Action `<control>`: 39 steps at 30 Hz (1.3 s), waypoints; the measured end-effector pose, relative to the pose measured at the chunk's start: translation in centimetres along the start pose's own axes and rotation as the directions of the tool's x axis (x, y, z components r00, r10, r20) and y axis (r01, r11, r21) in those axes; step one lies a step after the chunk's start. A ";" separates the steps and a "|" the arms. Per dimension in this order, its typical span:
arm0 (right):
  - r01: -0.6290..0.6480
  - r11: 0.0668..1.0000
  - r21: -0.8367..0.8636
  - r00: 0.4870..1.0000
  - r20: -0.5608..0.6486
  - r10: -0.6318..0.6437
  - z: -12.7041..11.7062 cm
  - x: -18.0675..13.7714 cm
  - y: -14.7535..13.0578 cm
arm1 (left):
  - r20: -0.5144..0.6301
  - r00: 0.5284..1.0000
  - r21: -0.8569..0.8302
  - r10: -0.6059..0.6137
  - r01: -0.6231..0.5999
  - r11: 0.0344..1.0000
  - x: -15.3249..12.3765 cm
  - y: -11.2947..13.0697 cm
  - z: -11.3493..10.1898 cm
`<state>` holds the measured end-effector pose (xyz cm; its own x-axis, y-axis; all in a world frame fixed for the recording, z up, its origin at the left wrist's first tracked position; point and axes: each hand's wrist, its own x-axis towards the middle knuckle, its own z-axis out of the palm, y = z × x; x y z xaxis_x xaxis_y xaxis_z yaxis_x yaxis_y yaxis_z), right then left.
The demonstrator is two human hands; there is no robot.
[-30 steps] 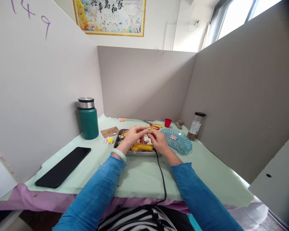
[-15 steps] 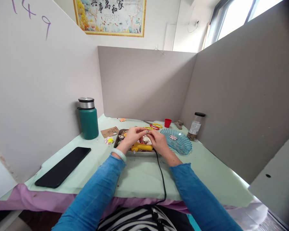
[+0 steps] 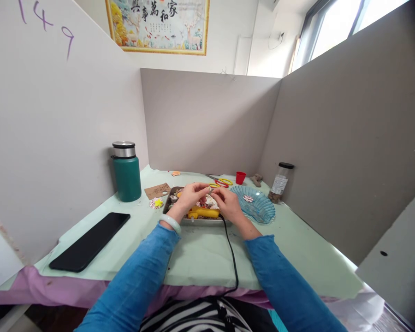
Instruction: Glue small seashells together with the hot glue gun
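Observation:
My left hand (image 3: 190,196) and my right hand (image 3: 228,203) meet above a metal tray (image 3: 200,221) of small shells and craft bits. Both pinch a tiny pale piece between the fingertips; it is too small to name. A yellow glue gun (image 3: 204,213) lies across the tray's near side, and its black cord (image 3: 232,258) runs toward me over the table edge. A pale bangle sits on my left wrist.
A green flask (image 3: 126,173) stands at the left, a black phone (image 3: 90,240) nearer the front. Right of the tray are a blue shell-shaped glass dish (image 3: 259,210), a red cup (image 3: 240,177), red and yellow scissors (image 3: 221,182) and a jar (image 3: 280,182). Grey partitions wall three sides.
The hands stay pinched together over the tray with only slight finger shifts. The view has tilted a little.

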<state>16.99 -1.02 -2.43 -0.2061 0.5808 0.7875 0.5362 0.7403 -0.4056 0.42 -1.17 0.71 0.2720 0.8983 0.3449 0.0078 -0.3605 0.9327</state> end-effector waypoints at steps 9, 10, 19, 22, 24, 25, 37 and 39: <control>-0.036 0.992 0.124 0.999 -0.008 0.038 0.0 0.0 0.0 | -0.010 1.000 -0.095 -0.023 0.022 0.995 0.0 -0.1 0.2; -0.025 0.992 0.126 1.000 -0.003 0.026 0.0 -0.1 0.0 | -0.003 1.000 -0.100 -0.029 0.028 0.995 -0.1 0.0 0.2; 0.025 0.995 0.094 1.000 -0.013 -0.024 -0.3 0.0 -0.8 | -0.020 1.000 -0.062 0.020 -0.021 0.998 -0.1 0.1 0.2; -0.008 0.997 0.083 0.997 -0.080 0.015 -0.4 0.1 -0.8 | -0.018 1.000 -0.042 0.026 -0.026 0.999 -0.1 0.1 0.2; -0.036 0.996 0.085 0.994 -0.103 0.045 -0.3 0.1 -0.7 | 0.002 1.000 -0.035 0.025 -0.024 0.999 0.0 0.0 0.2; -0.044 0.995 0.089 0.994 -0.099 0.052 -0.3 0.1 -0.6 | 0.008 1.000 -0.035 0.026 -0.025 0.999 0.0 -0.2 0.2; -0.002 0.996 0.089 1.000 0.005 0.002 -0.1 0.1 -0.4 | 0.018 0.996 0.043 0.083 -0.084 0.996 0.5 -1.8 0.0; -0.036 0.996 0.080 0.999 0.000 0.036 -0.1 0.1 -0.3 | 0.037 0.996 0.065 0.087 -0.089 0.994 0.4 -1.7 0.0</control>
<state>16.85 -1.22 -2.17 -0.1864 0.6069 0.7726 0.4759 0.7438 -0.4694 0.54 -0.18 -0.73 0.3071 0.8538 0.4204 0.0464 -0.4546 0.8895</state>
